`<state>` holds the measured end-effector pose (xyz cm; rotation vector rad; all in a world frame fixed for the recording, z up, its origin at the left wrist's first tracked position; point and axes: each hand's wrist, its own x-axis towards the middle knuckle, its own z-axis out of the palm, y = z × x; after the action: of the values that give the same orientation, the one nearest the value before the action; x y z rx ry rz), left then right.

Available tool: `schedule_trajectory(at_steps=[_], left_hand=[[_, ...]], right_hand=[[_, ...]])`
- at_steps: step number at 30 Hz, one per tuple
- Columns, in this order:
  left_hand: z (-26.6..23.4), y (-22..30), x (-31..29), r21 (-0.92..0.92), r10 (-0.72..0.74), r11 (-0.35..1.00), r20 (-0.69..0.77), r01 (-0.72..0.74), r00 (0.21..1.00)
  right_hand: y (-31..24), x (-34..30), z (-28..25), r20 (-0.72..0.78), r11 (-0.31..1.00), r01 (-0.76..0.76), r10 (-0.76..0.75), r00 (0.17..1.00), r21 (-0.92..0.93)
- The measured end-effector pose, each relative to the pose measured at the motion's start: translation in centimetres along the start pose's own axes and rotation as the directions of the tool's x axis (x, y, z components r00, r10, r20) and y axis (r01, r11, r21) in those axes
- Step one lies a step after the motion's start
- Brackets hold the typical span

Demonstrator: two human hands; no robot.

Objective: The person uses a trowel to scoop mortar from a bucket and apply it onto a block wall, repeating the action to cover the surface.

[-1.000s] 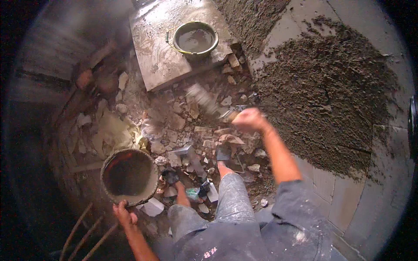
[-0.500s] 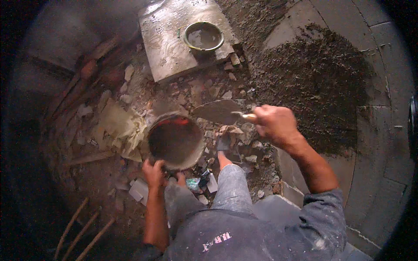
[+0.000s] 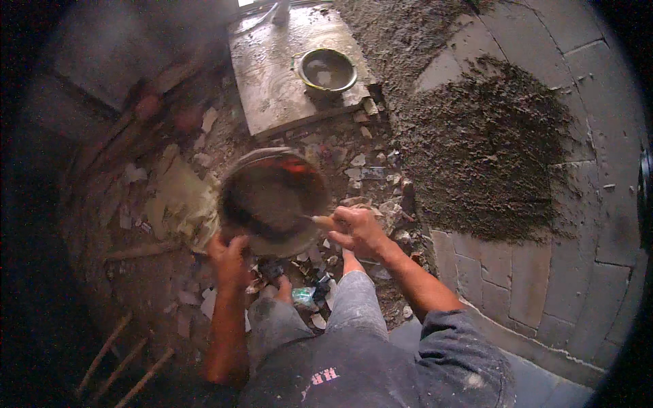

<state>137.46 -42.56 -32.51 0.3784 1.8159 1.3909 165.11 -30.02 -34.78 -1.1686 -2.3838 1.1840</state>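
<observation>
A round, dark bucket with a mortar-smeared rim (image 3: 299,170) lies ahead of both hands, its mouth toward the viewer and its inside mostly in shadow. The left hand (image 3: 230,258) grips its near left edge, thumb and fingers at the rim, though blur hides how far they wrap around. The right hand (image 3: 359,230) is clasped around the light wooden handle of a trowel (image 3: 325,222) just beyond the bucket's right edge. The handle's long axis runs leftward from that fist, pointing into the mouth; the blade cannot be made out in the dark interior. So the bucket sits ahead of the left hand, which touches it, and to the left of the right hand, which reaches it through the trowel. The hands are apart, one on each side.

Left of the left hand lies a crumpled yellowish sheet (image 3: 173,197); right of the right hand, rough dark mortar (image 3: 490,156) covers grey blocks (image 3: 578,258).
</observation>
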Motion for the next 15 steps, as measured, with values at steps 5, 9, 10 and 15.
schedule_trajectory(at_steps=[5, 9, 10, 15], left_hand=[[-5.8, -5.1, 0.3, -0.262, -0.167, 0.958, -0.179, 0.116, 0.97], [-5.5, -3.1, -2.5, -0.124, -0.094, 0.991, -0.318, 0.057, 0.943], [-5.1, -3.2, -2.3, -0.116, -0.095, 0.992, -0.345, 0.058, 0.934], [-5.3, -3.6, -2.7, 0.114, -0.016, 0.992, -0.324, 0.056, 0.946]], right_hand=[[0.3, 1.9, -5.0, -0.018, 0.969, 0.122, -0.121, 0.993, 0.214], [6.1, 3.9, -11.9, 0.173, 0.784, -0.111, 0.006, 0.985, 0.61], [9.5, 3.7, -14.7, 0.225, 0.698, -0.254, 0.134, 0.965, 0.67], [20.1, -6.7, -38.2, -0.497, 0.706, 0.043, 0.452, 0.74, 0.707]])
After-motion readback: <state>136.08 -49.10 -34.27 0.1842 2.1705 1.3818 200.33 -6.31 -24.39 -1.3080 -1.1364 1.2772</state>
